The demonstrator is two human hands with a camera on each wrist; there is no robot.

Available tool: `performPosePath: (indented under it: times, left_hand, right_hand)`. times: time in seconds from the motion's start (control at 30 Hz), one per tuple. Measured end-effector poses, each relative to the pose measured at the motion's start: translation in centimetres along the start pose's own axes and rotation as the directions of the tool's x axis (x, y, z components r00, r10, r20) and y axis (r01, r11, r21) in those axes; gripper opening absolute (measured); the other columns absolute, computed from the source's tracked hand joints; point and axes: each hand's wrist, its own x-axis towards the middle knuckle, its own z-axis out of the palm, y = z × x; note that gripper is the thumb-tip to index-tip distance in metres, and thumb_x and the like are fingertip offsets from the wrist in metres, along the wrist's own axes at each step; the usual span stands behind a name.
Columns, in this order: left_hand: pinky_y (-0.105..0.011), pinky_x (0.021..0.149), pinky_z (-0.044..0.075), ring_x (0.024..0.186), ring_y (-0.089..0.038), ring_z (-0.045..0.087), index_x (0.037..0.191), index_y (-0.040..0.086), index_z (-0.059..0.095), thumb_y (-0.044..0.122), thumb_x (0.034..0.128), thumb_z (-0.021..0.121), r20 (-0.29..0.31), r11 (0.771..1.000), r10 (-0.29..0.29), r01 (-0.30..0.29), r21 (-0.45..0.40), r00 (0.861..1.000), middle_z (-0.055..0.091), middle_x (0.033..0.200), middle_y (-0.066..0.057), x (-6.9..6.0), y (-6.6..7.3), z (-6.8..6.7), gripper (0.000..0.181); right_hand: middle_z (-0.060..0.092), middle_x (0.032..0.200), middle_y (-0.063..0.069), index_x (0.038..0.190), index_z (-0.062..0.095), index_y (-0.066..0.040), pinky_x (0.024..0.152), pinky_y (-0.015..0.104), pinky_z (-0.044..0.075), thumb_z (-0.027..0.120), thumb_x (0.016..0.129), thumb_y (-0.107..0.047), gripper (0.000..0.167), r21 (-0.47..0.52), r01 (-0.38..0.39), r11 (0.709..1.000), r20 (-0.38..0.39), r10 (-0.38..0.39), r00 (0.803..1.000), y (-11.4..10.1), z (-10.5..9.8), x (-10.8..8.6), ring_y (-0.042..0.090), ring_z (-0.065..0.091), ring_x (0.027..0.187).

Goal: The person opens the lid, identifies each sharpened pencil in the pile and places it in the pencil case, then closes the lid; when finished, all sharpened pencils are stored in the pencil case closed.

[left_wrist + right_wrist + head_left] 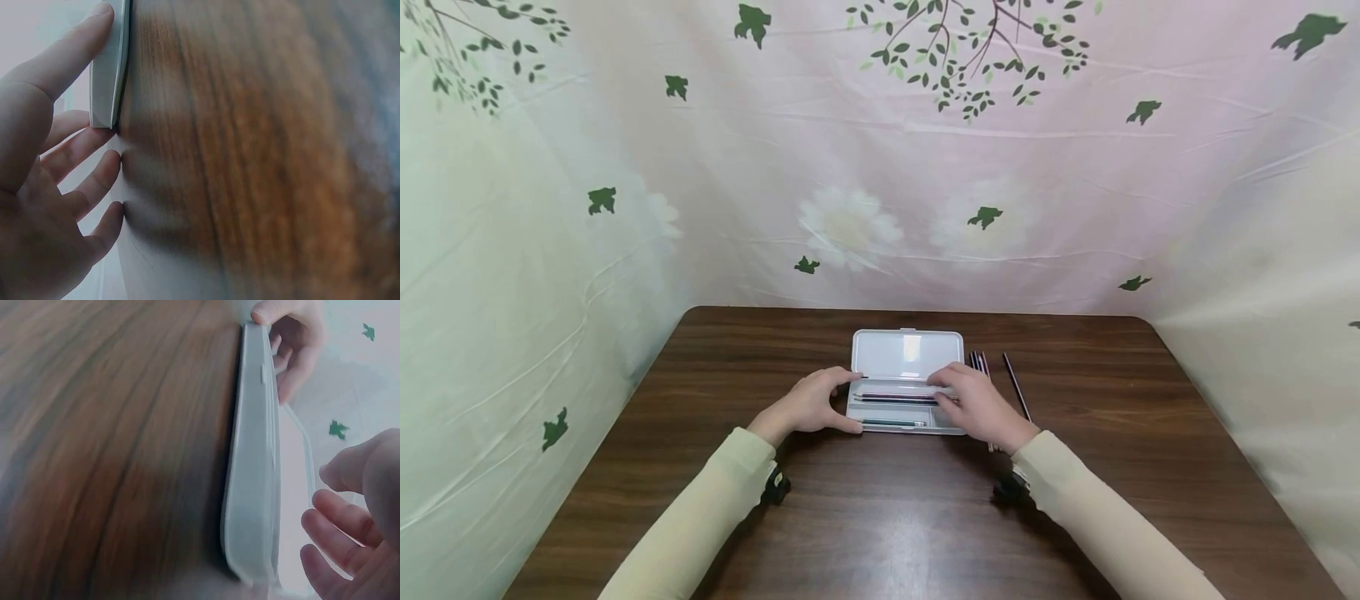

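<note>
A white pencil case [887,431] lies on the table with its lid [887,354] raised at the back. Dark pencils [891,399] lie lengthwise in its rear compartment, and a green pencil [887,423] in the front one. My left hand [805,404] holds the case's left end, thumb at the front corner and fingers around towards the back. Over the right end hovers my right hand [981,406], its fingers loosely bent. Nothing shows between those fingers [334,534] in the right wrist view. From the head, this hand covers the right ends of the dark pencils.
Several loose pencils [976,361] lie right of the case, partly hidden by my right hand. One dark pencil [1015,382] lies apart, farther right. The brown wooden table [865,517] ends at a printed cloth backdrop [910,167].
</note>
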Motion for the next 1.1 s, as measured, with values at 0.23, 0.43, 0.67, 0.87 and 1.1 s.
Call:
performPosePath:
  times: [0.23,0.43,0.67,0.87,1.1]
  left_hand:
    - [-0.045,0.103,0.049,0.114,-0.022,0.059,0.153,0.016,0.055,0.054,0.0729,0.094,0.003,1.0,-0.001,0.001,0.007,1.0,0.06,0.144,-0.002,0.1,-0.1,0.0,0.097]
    - [-0.045,0.103,0.05,0.115,-0.022,0.06,0.153,0.016,0.055,0.055,0.0731,0.094,0.005,1.0,0.003,-0.003,0.005,1.0,0.06,0.144,-0.002,0.1,-0.1,0.0,0.097]
    - [-0.046,0.102,0.049,0.114,-0.021,0.059,0.153,0.016,0.055,0.056,0.0733,0.093,0.0,1.0,0.003,-0.003,0.006,1.0,0.06,0.143,-0.001,0.2,-0.3,0.2,0.097]
    - [-0.045,0.103,0.049,0.115,-0.022,0.058,0.154,0.016,0.055,0.056,0.0733,0.093,0.005,1.0,-0.001,0.001,0.005,1.0,0.06,0.144,-0.001,0.2,-0.3,0.2,0.098]
    - [-0.046,0.102,0.049,0.115,-0.021,0.059,0.153,0.015,0.055,0.056,0.0735,0.094,0.003,1.0,-0.003,0.003,0.007,1.0,0.06,0.144,-0.002,0.2,-0.2,0.2,0.098]
  right_hand:
    - [0.073,0.105,0.006,0.112,0.077,-0.005,0.082,0.043,0.058,0.074,0.094,-0.002,0.018,0.017,-0.057,0.998,-0.08,0.058,0.995,1.9,-1.8,-1.7,0.02,0.069,0.095]
    - [0.074,0.104,0.008,0.112,0.077,-0.004,0.078,0.042,0.056,0.074,0.094,-0.003,0.019,0.003,-0.136,0.991,-0.065,0.136,0.989,3.1,-3.0,-3.0,0.022,0.068,0.092]
    - [0.073,0.105,0.01,0.113,0.076,-0.003,0.081,0.045,0.058,0.072,0.095,-0.003,0.018,-0.009,-0.223,0.975,-0.012,0.223,0.975,4.1,-3.0,-4.2,0.021,0.067,0.091]
    - [0.072,0.102,0.009,0.111,0.076,-0.002,0.079,0.043,0.058,0.07,0.095,-0.001,0.017,-0.015,-0.242,0.97,0.002,0.242,0.97,4.7,-2.7,-4.8,0.02,0.066,0.088]
    - [0.07,0.102,0.008,0.113,0.075,-0.002,0.078,0.04,0.058,0.07,0.096,-0.003,0.019,-0.017,-0.26,0.965,0.023,0.261,0.965,5.2,-2.8,-4.9,0.017,0.065,0.087]
